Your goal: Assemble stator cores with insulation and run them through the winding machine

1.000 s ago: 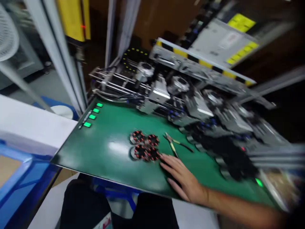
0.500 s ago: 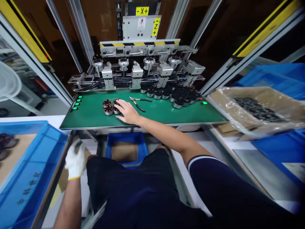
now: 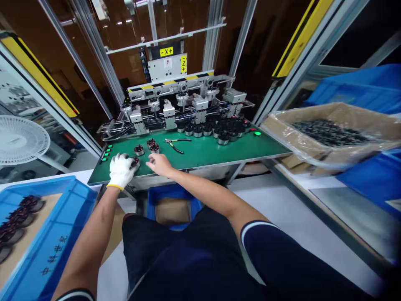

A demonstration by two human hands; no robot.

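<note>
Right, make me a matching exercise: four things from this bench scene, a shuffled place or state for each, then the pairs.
Things
1. Left hand in a white knit glove
2. Ungloved right hand
3. Metal pliers with yellow-and-black handles
4. Brown cardboard box with clear plastic lining

Places or states
A. At the picture's right, containing many small dark parts
B. Lying on the flat green tabletop, handles spread
C. Touching a dark, reddish round part
D. Just right of the gloved hand

Pairs: 1-C, 2-D, 3-B, 4-A
</note>
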